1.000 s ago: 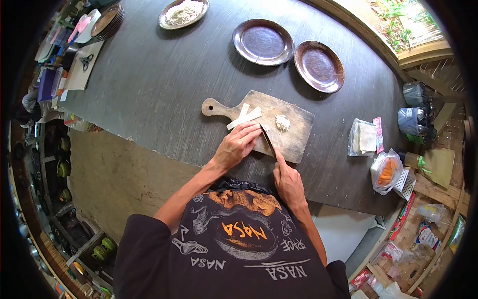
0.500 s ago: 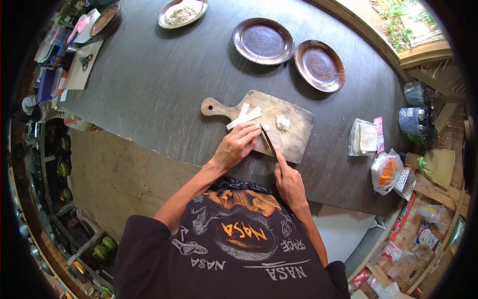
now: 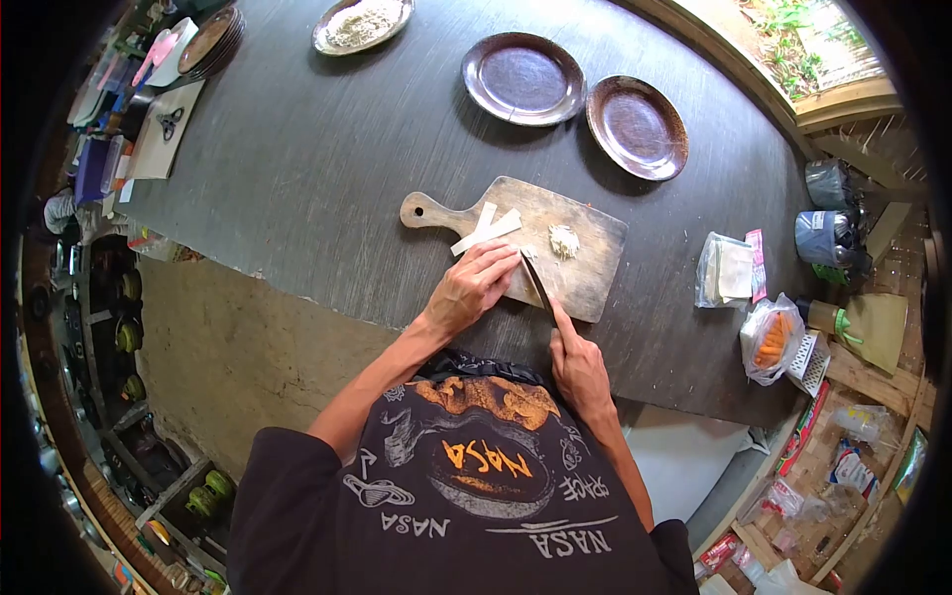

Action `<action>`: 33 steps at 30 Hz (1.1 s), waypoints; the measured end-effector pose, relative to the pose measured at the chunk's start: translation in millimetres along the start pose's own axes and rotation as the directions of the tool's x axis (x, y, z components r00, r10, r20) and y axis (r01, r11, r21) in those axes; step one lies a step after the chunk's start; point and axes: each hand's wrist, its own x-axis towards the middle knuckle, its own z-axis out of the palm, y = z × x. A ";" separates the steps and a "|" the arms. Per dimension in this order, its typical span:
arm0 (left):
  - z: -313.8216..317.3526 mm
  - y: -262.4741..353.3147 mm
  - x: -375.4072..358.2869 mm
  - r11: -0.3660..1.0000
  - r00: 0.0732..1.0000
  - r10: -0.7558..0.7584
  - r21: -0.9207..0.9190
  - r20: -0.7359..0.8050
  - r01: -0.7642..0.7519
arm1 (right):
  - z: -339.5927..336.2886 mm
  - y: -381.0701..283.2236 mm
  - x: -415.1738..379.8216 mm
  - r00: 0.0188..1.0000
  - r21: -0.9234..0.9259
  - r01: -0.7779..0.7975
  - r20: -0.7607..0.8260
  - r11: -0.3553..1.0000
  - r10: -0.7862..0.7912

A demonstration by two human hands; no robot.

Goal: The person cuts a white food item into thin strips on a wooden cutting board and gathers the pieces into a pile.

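Observation:
A wooden cutting board (image 3: pixel 580 283) with a handle lies near the table's front edge. My right hand (image 3: pixel 580 372) is closed round a knife (image 3: pixel 538 281), its blade angled down to the board beside my left fingertips. With fingers bent and pressed together, my left hand (image 3: pixel 474 290) holds down a pale strip that my fingers mostly cover. Flat pale strips (image 3: pixel 488 232) lie crossed just beyond those fingers, near the board's handle. A small heap of thin pale shreds (image 3: pixel 563 241) sits on the right part of the board. A few more shreds show by the blade.
Two brown plates (image 3: pixel 524 79) (image 3: pixel 637 129) stand beyond the board, and a dish of white powder or flour (image 3: pixel 365 25) farther left. To the right are packed pale sheets (image 3: pixel 729 271), a bag of carrots (image 3: pixel 772 340) and a grater (image 3: pixel 810 363). Scissors (image 3: pixel 170 123) lie at far left.
The knife and my right hand have shifted very slightly; the blade stays beside my left fingertips. My left hand, the strips and the heap look the same.

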 end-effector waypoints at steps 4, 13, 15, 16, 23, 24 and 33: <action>0.7 0.1 1.4 1.000 1.000 -0.009 -0.020 -0.010 0.008 | -0.5 -6.5 8.3 0.999 0.020 0.031 -0.037 0.999 -0.031; -2.3 0.1 3.0 0.999 1.000 0.016 -0.028 0.000 -0.016 | -4.9 -5.2 -4.7 1.000 -0.041 0.007 -0.008 0.999 -0.007; -0.5 -1.0 2.8 1.000 1.000 0.011 -0.026 -0.004 -0.011 | -2.8 -2.0 -3.2 1.000 -0.032 0.008 -0.010 0.999 -0.008; -0.2 -0.7 1.2 1.000 1.000 0.003 -0.018 -0.005 -0.004 | -0.9 -2.0 -2.8 1.000 -0.017 0.012 -0.008 1.000 -0.012; 0.5 0.3 1.2 1.000 1.000 -0.001 -0.014 -0.019 0.000 | 0.9 -12.5 9.4 0.999 0.018 0.015 -0.036 1.000 -0.015; 0.5 0.6 2.0 1.000 1.000 -0.002 -0.012 -0.018 0.002 | 0.4 -13.1 9.5 1.000 -0.024 0.009 -0.029 1.000 -0.010; -2.3 -1.8 4.3 0.997 1.000 0.003 -0.073 -0.002 -0.003 | -5.8 -4.5 2.4 1.000 -0.028 0.009 0.018 1.000 -0.009</action>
